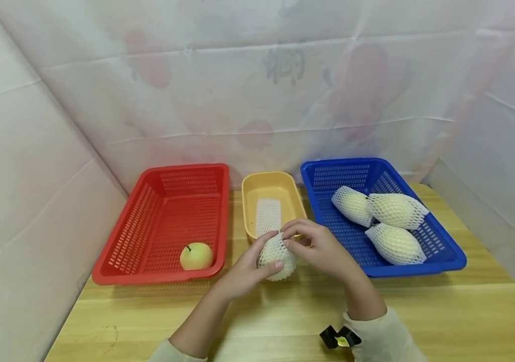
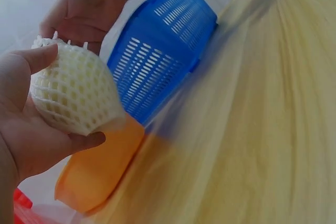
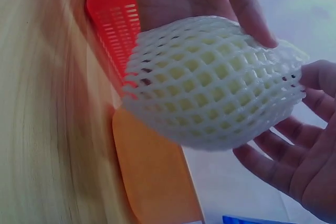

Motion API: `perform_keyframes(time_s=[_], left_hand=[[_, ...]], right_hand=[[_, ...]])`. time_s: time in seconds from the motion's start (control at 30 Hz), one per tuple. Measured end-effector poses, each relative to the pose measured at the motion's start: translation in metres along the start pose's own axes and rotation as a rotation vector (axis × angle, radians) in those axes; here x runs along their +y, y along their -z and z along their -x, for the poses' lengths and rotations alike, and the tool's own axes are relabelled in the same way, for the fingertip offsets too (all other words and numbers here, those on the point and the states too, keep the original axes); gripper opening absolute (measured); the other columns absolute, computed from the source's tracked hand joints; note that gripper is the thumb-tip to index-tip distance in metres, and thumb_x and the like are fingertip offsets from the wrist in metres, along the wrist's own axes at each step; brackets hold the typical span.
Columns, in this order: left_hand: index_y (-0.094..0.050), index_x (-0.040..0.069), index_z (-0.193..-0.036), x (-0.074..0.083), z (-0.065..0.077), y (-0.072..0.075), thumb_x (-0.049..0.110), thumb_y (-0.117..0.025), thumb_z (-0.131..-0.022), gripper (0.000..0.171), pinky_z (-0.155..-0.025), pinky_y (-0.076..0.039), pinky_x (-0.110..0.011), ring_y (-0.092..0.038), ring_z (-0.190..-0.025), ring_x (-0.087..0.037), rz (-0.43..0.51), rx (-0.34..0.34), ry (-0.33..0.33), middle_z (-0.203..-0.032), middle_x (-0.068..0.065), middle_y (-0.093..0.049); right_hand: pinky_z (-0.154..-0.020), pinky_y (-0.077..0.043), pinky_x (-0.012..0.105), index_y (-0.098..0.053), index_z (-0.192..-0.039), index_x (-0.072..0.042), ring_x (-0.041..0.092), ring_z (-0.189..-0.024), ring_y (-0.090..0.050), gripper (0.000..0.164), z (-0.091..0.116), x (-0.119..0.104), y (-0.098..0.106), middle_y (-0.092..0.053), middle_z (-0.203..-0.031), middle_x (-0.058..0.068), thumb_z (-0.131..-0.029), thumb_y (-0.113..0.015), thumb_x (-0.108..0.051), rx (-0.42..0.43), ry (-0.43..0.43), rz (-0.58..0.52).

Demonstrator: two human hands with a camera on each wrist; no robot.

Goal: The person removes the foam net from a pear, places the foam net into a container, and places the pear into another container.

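A pale yellow pear in a white foam net (image 1: 279,255) is held above the table, in front of the yellow tray. My left hand (image 1: 249,269) grips it from the left, thumb on the near side and fingers round the far side. The right hand (image 1: 318,246) pinches the end of the foam net (image 3: 286,80) between thumb and fingers. In the left wrist view the net (image 2: 79,87) covers the visible fruit. One bare pear (image 1: 196,256) with a dark stem lies in the red basket (image 1: 162,278).
The yellow tray (image 1: 249,188) at the centre back holds a flat white foam net (image 1: 268,213). In the blue basket (image 1: 420,270) on the right lie several pears, each in a net (image 1: 395,244). Beneath is a wooden table (image 1: 479,311), with cloth walls around it.
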State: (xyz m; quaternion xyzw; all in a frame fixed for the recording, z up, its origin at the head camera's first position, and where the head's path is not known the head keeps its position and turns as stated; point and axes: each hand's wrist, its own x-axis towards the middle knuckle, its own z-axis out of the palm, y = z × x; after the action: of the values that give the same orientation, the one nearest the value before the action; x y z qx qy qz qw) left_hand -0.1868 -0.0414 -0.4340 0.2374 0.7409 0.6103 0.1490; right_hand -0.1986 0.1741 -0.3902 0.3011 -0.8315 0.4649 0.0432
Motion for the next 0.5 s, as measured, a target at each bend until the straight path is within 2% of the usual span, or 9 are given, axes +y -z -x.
perform_keyframes(time_s=[0.17, 0.3, 0.4, 0.5], left_hand=[[-0.034, 0.03, -0.15, -0.008, 0.004, 0.004, 0.029, -0.065, -0.096, 0.062, -0.095, -0.052, -0.029, -0.058, -0.119, -0.017, 0.004, -0.057, 0.012, -0.144, -0.003, -0.049], [-0.042, 0.032, -0.145, -0.016, 0.004, 0.007, 0.026, -0.068, -0.094, 0.058, -0.091, -0.054, -0.029, -0.059, -0.117, -0.021, 0.005, -0.05, 0.015, -0.138, -0.003, -0.054], [-0.045, 0.03, -0.143, -0.02, 0.003, 0.008, 0.025, -0.068, -0.094, 0.055, -0.09, -0.055, -0.031, -0.058, -0.118, -0.024, 0.01, -0.043, 0.017, -0.138, -0.002, -0.054], [-0.046, 0.026, -0.142, -0.022, 0.002, 0.007, 0.027, -0.069, -0.093, 0.054, -0.091, -0.054, -0.033, -0.056, -0.122, -0.027, 0.014, -0.018, 0.026, -0.139, -0.003, -0.052]], right_hand=[[-0.071, -0.055, 0.027, -0.068, -0.09, -0.022, 0.011, -0.09, -0.06, 0.015, -0.004, 0.002, -0.006, -0.068, -0.104, -0.006, -0.091, -0.065, -0.007, -0.025, 0.018, 0.049], [-0.074, -0.057, 0.026, -0.068, -0.086, -0.019, 0.01, -0.089, -0.062, 0.015, -0.005, 0.004, -0.009, -0.069, -0.097, -0.005, -0.087, -0.067, -0.004, -0.02, 0.027, 0.077], [-0.076, -0.058, 0.026, -0.068, -0.086, -0.018, 0.01, -0.089, -0.063, 0.013, -0.004, 0.004, -0.01, -0.068, -0.095, -0.006, -0.087, -0.068, -0.005, -0.023, 0.001, 0.079], [-0.079, -0.057, 0.027, -0.068, -0.096, -0.019, 0.009, -0.092, -0.064, 0.005, -0.003, 0.004, -0.009, -0.068, -0.098, -0.008, -0.092, -0.067, -0.016, -0.039, -0.061, 0.084]])
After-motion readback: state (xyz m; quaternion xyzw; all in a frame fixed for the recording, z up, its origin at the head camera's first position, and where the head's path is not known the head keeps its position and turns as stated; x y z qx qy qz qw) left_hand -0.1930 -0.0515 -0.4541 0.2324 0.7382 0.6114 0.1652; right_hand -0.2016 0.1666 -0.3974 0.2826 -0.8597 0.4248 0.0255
